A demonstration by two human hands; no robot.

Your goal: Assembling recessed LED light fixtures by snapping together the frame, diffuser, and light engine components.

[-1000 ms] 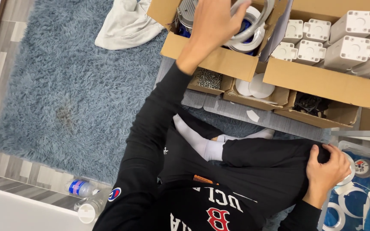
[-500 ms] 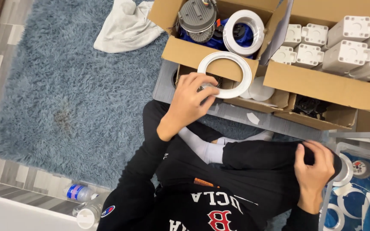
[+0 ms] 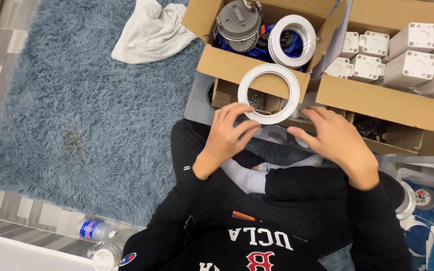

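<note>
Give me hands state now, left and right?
Left hand: closed on the white ring, pinching its lower rim.
Right hand: open, fingers spread, holding nothing.

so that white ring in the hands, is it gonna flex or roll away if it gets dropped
The white ring is thin and flat and keeps a clean circle while the left hand pinches only its lower edge, so it is probably stiff and light. Being round, it could roll if it lands on edge, though the shaggy rug would likely stop it.

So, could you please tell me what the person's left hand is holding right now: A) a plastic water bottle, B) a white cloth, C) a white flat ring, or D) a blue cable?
C: the left hand grips the white flat ring by its lower edge, in front of the cardboard box.
</note>
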